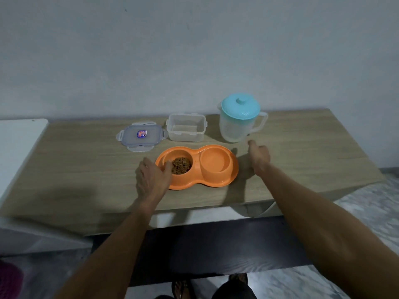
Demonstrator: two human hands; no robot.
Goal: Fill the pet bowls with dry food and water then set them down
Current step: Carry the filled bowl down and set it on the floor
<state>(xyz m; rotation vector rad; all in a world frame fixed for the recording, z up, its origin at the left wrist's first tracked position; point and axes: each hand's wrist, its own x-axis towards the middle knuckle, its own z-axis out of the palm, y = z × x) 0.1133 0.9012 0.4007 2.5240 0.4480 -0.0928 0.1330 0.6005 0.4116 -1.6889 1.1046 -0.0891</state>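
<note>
On the worktop (302,152) before us sits the double bowl (216,184), dry food (181,165) in its left cup. Behind it stands the tub (186,130), its lid (141,135) lying to the left, the jug (237,126) to the right, all three toward the back edge.

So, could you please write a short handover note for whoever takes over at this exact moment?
Left hand grips the left rim of the orange double bowl on the table.
Right hand is beside the lidded pitcher, holding nothing; its fingers are hidden.
Done: kibble fills the left compartment; the food container stands empty, its lid beside it.
Left: no water visible in the right compartment, so probably pour, then set the bowl down.
</note>
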